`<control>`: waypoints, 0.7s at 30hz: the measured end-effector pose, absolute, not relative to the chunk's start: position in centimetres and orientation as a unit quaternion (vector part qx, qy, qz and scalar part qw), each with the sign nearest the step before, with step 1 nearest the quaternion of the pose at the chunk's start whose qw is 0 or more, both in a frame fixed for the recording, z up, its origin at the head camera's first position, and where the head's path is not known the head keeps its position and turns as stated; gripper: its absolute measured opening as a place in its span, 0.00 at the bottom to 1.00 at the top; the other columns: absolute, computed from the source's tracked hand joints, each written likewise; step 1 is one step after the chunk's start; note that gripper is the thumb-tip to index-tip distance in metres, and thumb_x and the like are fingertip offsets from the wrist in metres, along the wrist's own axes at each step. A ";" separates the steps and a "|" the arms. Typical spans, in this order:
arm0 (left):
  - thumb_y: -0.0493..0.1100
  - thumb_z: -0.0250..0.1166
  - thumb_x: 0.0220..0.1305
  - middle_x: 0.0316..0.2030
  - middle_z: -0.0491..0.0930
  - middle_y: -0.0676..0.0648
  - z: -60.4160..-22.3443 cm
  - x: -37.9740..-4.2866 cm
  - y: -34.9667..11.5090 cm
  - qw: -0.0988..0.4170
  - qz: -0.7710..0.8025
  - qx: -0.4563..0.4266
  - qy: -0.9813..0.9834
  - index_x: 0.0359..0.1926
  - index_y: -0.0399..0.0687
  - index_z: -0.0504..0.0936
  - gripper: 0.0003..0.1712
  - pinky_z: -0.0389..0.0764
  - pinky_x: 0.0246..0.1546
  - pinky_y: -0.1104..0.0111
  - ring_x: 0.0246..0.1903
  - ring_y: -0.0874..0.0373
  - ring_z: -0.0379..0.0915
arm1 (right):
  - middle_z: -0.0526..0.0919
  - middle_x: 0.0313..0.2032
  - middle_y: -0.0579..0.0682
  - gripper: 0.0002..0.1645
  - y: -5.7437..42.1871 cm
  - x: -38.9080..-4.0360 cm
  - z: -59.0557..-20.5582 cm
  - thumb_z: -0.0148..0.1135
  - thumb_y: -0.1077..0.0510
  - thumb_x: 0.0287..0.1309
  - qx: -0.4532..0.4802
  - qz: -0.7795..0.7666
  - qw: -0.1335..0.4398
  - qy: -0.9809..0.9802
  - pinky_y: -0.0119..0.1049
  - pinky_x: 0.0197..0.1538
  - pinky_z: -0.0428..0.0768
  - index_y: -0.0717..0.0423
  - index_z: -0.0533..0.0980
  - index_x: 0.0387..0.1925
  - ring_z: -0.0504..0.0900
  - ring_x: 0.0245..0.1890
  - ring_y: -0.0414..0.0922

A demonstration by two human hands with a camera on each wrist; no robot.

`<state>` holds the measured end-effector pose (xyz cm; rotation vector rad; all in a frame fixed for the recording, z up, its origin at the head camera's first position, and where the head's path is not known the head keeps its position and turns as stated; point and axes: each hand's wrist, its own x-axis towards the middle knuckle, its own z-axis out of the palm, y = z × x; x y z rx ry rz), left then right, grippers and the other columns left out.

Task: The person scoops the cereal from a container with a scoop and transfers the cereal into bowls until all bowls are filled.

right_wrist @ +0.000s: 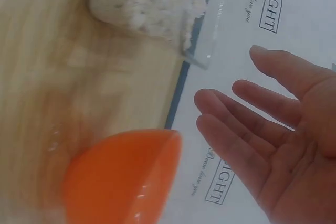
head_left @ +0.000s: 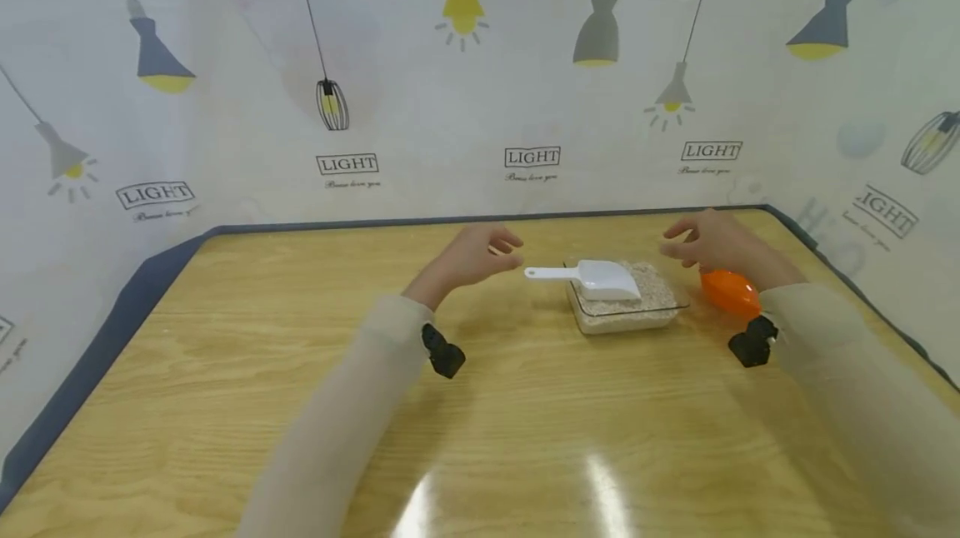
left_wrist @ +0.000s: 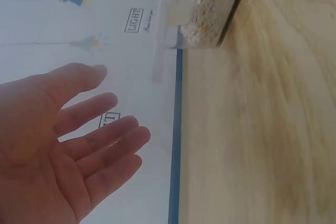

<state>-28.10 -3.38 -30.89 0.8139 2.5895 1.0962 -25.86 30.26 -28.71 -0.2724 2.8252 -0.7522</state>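
A clear container (head_left: 628,323) full of pale flakes that look like oats stands on the table. Across its top lies a white scoop (head_left: 604,280), its handle pointing left past the rim. My left hand (head_left: 477,256) hovers just left of the handle tip, fingers relaxed and holding nothing. On the other side, my right hand (head_left: 711,240) is raised near an orange bowl (head_left: 729,293), partly covering it in the head view. The right wrist view shows the bowl (right_wrist: 123,182) apart from my loosely extended, bare fingers. Neither hand touches the container or scoop.
The wooden table (head_left: 285,355) has a dark blue edge (head_left: 420,222) at the back. Behind it hangs a white backdrop (head_left: 247,122) printed with lamps and the word LIGHT. A black wrist camera (head_left: 444,351) sits on the left forearm.
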 end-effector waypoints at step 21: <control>0.40 0.65 0.58 0.41 0.79 0.46 -33.6 -28.0 0.1 0.110 0.390 0.286 0.868 0.51 0.41 0.80 0.18 0.73 0.33 0.71 0.39 0.56 0.71 | 0.83 0.32 0.58 0.23 31.2 -23.5 -32.5 0.55 0.61 0.62 -0.063 -0.343 0.102 0.932 0.40 0.34 0.81 0.79 0.70 0.50 0.81 0.29 0.45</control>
